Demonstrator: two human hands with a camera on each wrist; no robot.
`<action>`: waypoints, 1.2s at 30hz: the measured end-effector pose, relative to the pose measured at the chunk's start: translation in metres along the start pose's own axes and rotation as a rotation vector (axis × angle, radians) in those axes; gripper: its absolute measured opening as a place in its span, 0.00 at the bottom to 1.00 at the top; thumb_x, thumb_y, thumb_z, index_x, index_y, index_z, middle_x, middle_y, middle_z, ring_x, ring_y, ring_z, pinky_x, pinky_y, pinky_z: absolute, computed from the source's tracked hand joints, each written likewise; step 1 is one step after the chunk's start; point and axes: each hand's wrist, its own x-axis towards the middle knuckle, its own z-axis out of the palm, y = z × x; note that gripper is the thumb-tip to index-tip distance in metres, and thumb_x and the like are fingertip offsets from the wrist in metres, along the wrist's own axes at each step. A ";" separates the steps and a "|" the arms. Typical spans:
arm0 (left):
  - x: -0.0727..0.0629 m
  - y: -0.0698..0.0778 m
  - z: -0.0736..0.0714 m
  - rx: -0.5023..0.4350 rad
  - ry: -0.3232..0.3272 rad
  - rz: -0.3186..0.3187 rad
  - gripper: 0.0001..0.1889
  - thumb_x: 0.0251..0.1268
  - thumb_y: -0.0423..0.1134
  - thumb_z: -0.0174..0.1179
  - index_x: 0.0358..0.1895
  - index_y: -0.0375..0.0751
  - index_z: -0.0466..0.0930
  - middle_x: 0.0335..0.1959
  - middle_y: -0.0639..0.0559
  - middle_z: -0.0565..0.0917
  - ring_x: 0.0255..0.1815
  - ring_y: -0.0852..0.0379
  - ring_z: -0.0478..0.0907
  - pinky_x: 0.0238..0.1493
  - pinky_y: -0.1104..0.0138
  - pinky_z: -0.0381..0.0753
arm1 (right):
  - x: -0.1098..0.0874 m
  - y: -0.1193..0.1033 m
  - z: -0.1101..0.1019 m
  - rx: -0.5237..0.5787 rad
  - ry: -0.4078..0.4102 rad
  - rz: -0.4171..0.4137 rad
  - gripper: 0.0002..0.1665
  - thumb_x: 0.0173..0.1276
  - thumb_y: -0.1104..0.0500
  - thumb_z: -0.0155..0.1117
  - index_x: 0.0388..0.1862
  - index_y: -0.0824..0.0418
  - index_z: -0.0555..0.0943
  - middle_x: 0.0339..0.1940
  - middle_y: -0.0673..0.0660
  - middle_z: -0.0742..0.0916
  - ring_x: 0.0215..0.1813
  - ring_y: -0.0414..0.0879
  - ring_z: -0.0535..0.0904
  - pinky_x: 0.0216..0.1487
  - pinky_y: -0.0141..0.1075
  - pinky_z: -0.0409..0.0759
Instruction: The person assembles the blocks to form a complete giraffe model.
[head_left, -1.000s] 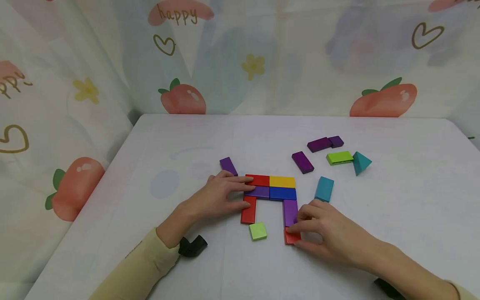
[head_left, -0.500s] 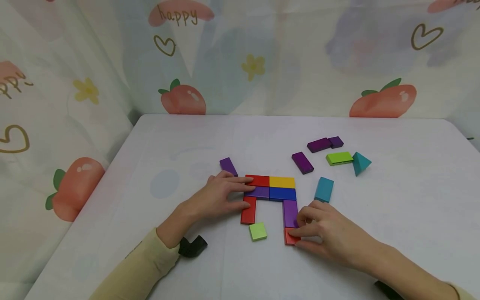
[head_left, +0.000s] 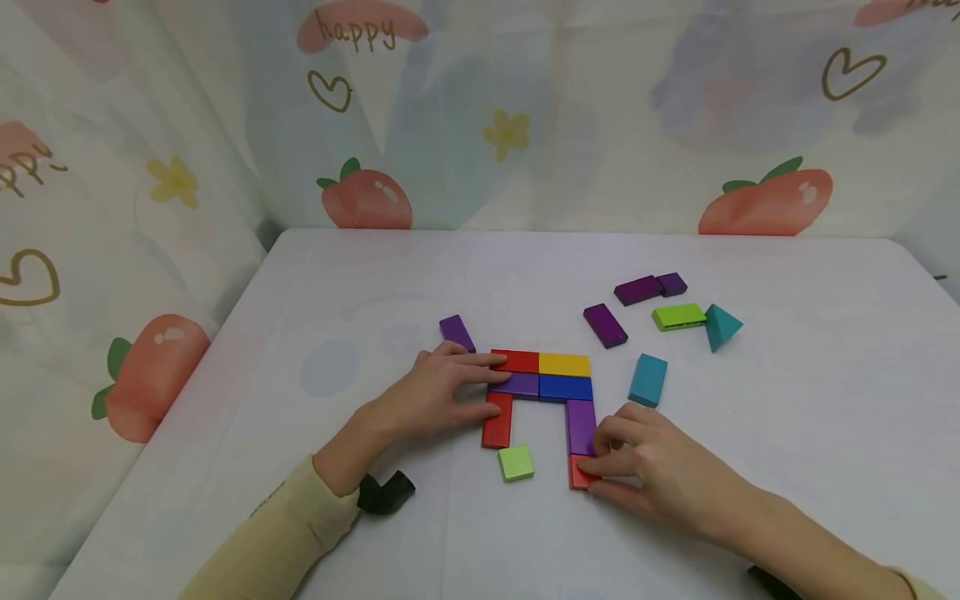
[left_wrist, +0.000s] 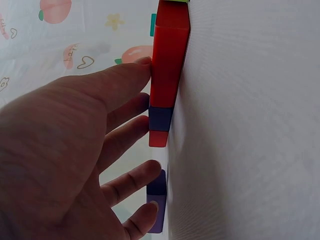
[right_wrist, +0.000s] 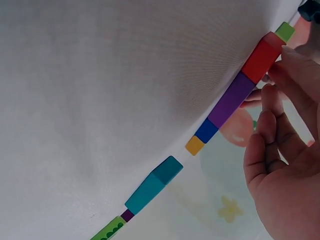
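Note:
My left hand (head_left: 423, 387) lies with extended fingers on the left side of a flat block arrangement. Its fingertips touch a red block (head_left: 521, 360), a purple block (head_left: 522, 385) and an upright-lying red block (head_left: 497, 425). Beside these are a yellow block (head_left: 564, 365) and a blue block (head_left: 566, 388). Another purple block (head_left: 580, 425) runs down from the blue one. At its lower end, my right hand (head_left: 660, 467) holds a small red block (head_left: 581, 475) between thumb and index finger; the right wrist view shows its other fingers curled.
A light green square block (head_left: 516, 463) lies between the two legs. A loose purple block (head_left: 456, 332) sits behind my left hand. Toward the right back lie a teal block (head_left: 648, 380), several purple pieces, a green block (head_left: 678, 317) and a teal triangular piece (head_left: 722, 327).
The fingers of my right hand have shifted very slightly at the small red block. The blocks and my left hand show no visible movement.

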 end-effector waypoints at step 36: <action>-0.005 0.023 0.001 -0.070 -0.087 0.324 0.25 0.55 0.54 0.76 0.57 0.55 0.86 0.56 0.66 0.82 0.60 0.62 0.64 0.55 0.58 0.63 | 0.040 0.029 -0.015 0.106 0.052 0.243 0.20 0.62 0.59 0.77 0.53 0.56 0.88 0.51 0.53 0.85 0.55 0.53 0.79 0.54 0.51 0.82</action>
